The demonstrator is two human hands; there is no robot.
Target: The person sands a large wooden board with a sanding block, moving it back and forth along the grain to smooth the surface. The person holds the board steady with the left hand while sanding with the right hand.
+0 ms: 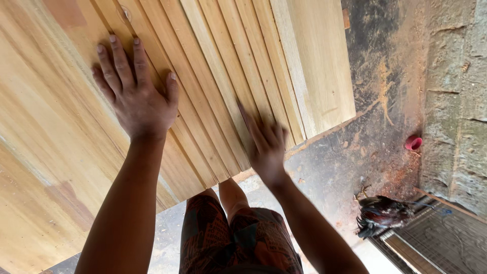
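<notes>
My left hand [136, 94] lies flat, fingers spread, on a row of pale wooden planks [213, 71] that stand on edge side by side. My right hand [266, 142], blurred, rests open against the planks' lower ends near the stack's edge. A wide board [35, 152] fills the left of the view beside the planks. Neither hand grips anything. My legs in patterned shorts [238, 238] show below the boards.
A dusty concrete floor [365, 91] with sawdust lies to the right. A small red cap-like object [413, 143] sits on it. A dark-feathered chicken [383, 213] stands by a metal grate [441, 238]. A rough stone wall [456, 101] runs along the right.
</notes>
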